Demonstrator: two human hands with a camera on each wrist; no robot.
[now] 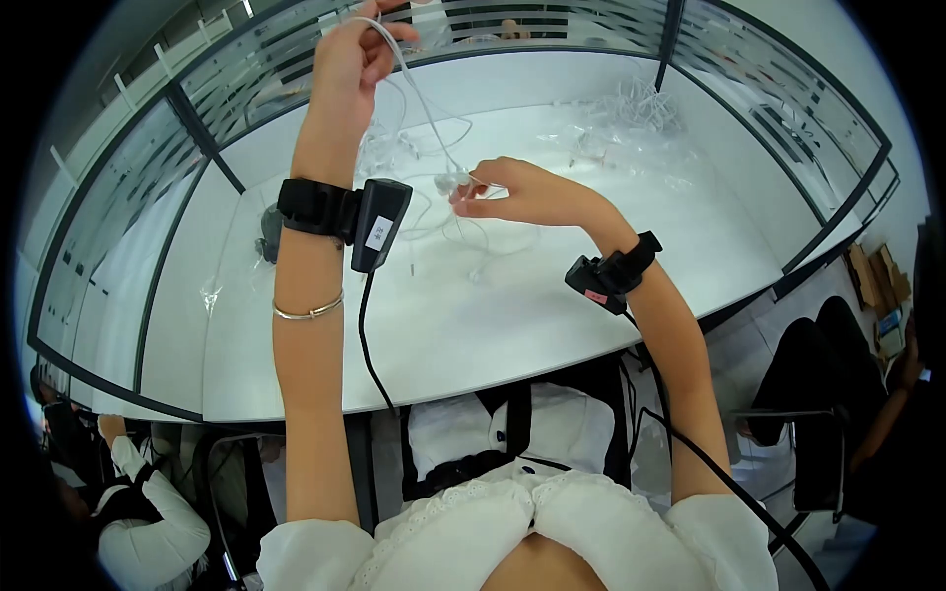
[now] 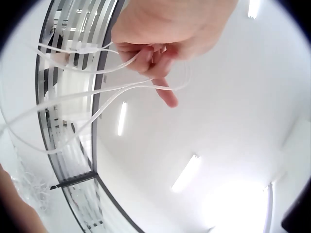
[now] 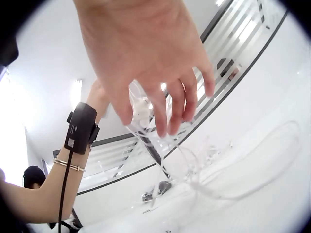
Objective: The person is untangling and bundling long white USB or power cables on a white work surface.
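Note:
At the top of the head view, my raised left hand [image 1: 350, 59] grips a white cable [image 1: 419, 94], its fingers curled round it. In the left wrist view, strands of that cable loop out from between the fingers of the left hand [image 2: 165, 39]. Lower down, my right hand [image 1: 527, 192] has its thumb and fingertips round a small tangled white lump [image 1: 450, 183] on the cable. The right wrist view has a white piece [image 3: 141, 110] between the thumb and index finger of the right hand [image 3: 150, 58], with strands trailing below.
Loose white cable loops [image 1: 424, 222] lie on the white table [image 1: 493, 315]. At the back right is a heap of white cables [image 1: 645, 106] with clear plastic bags [image 1: 631, 153]. A dark object [image 1: 268, 234] stands behind the left forearm. Glass-topped partitions [image 1: 552, 25] ring the table.

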